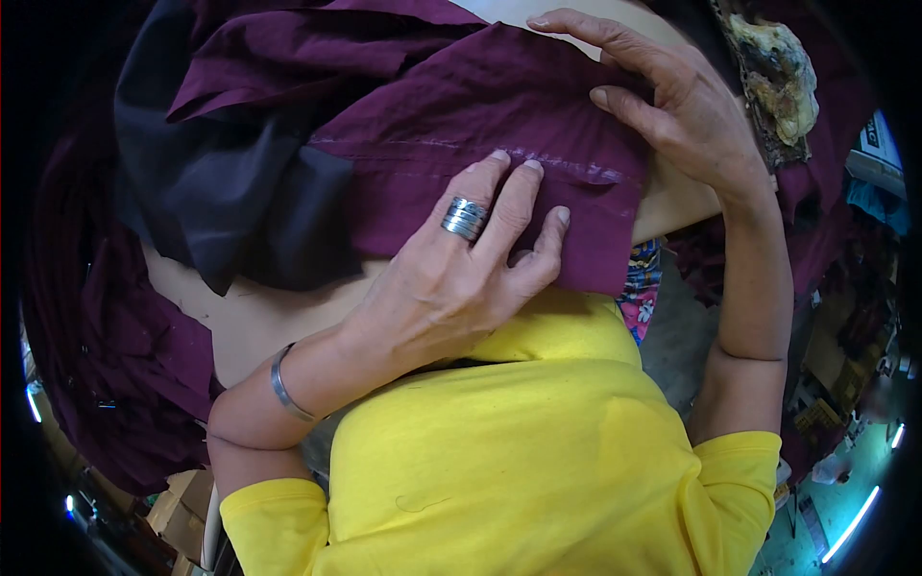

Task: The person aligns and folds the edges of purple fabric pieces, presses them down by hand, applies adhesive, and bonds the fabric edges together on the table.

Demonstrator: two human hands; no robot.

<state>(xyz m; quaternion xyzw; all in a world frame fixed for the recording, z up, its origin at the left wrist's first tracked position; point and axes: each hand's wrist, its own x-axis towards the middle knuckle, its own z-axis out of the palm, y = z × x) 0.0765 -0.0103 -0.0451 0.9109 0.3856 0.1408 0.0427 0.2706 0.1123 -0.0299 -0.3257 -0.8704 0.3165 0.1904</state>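
Observation:
A piece of maroon cloth [461, 86] lies across a beige board [677, 197] in front of my body. A seam or fold with whitish, chalk-like marks crosses the cloth. My left hand [480, 245], with a wide silver ring, rests palm down on it, fingertips at the marked line and thumb apart. My right hand [663, 101] arches over the cloth's upper right edge, fingers spread and curved with nothing visible between them. Black fabric [240, 206] lies bunched beside the maroon cloth on the left.
More maroon cloth [115, 336] hangs in folds at the far left. A crusty yellowish lump [768, 77] sits on a dark strip at upper right. Cardboard boxes [182, 509] stand low on the left. Blue items [876, 168] are at the right edge.

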